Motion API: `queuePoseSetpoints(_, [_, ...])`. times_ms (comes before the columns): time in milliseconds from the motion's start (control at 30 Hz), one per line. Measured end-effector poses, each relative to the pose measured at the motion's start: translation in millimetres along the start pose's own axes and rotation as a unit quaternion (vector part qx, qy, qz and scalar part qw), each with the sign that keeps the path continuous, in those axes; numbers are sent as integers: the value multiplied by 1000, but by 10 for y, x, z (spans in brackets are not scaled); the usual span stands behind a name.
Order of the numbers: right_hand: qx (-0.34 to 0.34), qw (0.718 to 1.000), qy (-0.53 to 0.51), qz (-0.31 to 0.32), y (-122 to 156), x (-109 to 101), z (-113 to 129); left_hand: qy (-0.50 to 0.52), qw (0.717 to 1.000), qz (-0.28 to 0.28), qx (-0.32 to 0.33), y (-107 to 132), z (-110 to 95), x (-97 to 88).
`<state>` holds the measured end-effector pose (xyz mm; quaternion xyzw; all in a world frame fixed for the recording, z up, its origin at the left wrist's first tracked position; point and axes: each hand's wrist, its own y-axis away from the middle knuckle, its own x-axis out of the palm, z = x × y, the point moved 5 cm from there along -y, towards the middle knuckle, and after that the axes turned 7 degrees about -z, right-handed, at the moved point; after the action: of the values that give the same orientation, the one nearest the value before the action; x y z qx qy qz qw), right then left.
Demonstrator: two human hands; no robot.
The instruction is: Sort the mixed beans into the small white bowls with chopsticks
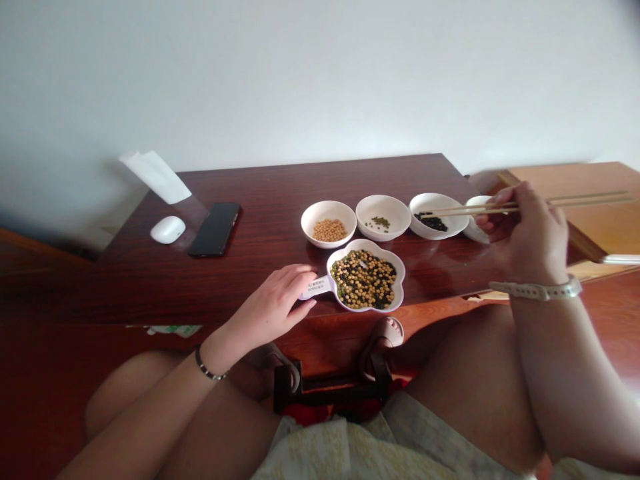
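My left hand [283,300] is closed on the handle of a white, flower-shaped dish [400,293] with a purple edge. Mixed yellow, black and green beans [365,277] fill it. My right hand [537,230] holds a pair of wooden chopsticks [475,209], their tips inside a white bowl [460,230] with black beans [431,223]. To its left, another white bowl [383,232] has a few green beans [381,221]. Yellow soybeans [329,230] lie in the leftmost white bowl [327,210]. A further white dish [475,230] is partly hidden behind my right fingers.
On the left of the dark wooden table [270,193] lie a black phone [215,229], a white rounded case [168,230] and a white upright object [157,177]. A lighter wooden surface [600,220] stands at the right. The wall rises behind the table.
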<state>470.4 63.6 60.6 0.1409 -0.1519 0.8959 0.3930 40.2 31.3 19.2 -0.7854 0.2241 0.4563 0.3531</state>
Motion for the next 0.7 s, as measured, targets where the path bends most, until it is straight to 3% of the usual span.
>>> queuePoseSetpoints(267, [71,983,44,165,452,393,-94,2,1000,-2,-1,11,28,11])
queuePoseSetpoints(433, [126,942,111,290,696,543,-201,-1,1000,0,3,8,37,21])
queuePoseSetpoints(567, [140,922,142,333,833,616,-278,-4,1000,-3,9,9,31,17])
queuePoseSetpoints(700, [150,918,143,338,926,668,-292,-3,1000,1,2,14,34,16])
